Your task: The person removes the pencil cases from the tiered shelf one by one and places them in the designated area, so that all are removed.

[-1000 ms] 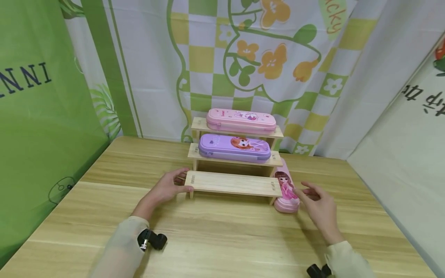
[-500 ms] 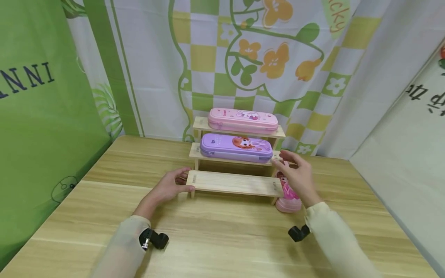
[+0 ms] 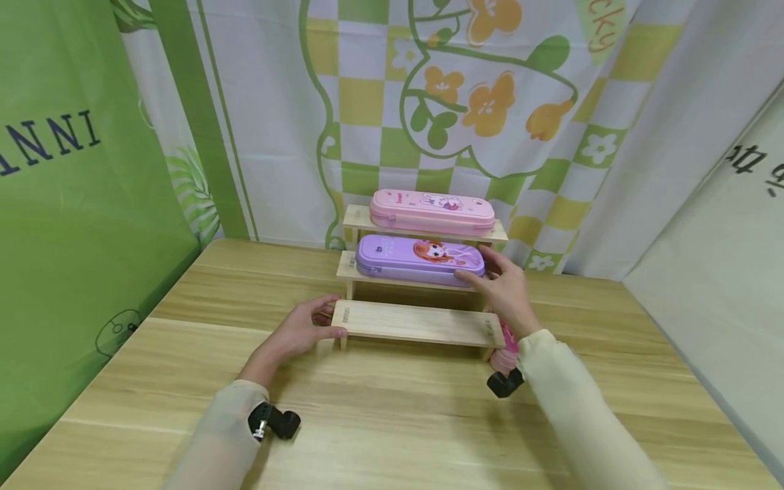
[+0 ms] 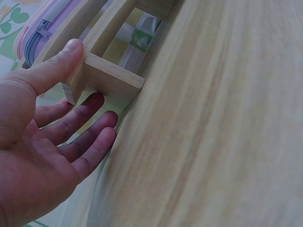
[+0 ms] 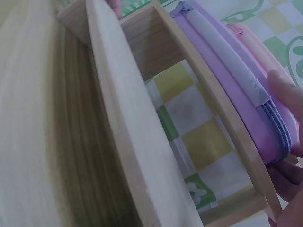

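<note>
The wooden table [image 3: 367, 435] spreads below your left hand [image 3: 297, 330] and right hand [image 3: 505, 286]. The tiered wooden stand [image 3: 416, 323] stretches between them; your left thumb and fingers grip the nearest end of its lowest shelf. The upper pink case [image 3: 431, 211] lies just beyond your right hand; the purple pencil case [image 3: 404, 262] sits on the middle shelf, pinched in that hand. It looks light and stiff-shelled, its smooth lid possibly slippery; the side walls should hold best. Under your right wrist, the lower pink case [image 3: 505, 350] is mostly hidden.
</note>
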The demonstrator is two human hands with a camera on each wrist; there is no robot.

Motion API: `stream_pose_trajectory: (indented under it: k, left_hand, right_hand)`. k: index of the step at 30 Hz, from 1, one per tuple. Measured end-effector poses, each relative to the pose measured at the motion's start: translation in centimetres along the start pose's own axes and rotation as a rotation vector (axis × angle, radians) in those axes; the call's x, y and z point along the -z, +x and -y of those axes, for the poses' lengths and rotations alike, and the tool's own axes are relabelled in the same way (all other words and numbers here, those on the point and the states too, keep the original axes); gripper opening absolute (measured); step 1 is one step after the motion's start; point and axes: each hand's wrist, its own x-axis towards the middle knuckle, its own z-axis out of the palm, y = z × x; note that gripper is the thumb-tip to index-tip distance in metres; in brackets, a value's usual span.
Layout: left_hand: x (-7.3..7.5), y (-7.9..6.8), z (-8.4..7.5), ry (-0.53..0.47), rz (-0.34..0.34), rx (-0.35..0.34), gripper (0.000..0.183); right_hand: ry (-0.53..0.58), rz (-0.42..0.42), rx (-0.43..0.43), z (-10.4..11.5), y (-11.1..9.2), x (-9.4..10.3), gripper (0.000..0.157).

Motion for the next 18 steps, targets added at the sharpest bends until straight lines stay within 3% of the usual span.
stream_pose_trajectory:
  k: [18]
  left_hand:
    - [0.00,0.05,-0.04,-0.005,0.009,0.001,0.075]
  right_hand:
    - [-0.048,0.000,-0.023,0.09,0.52,-0.11,0.078]
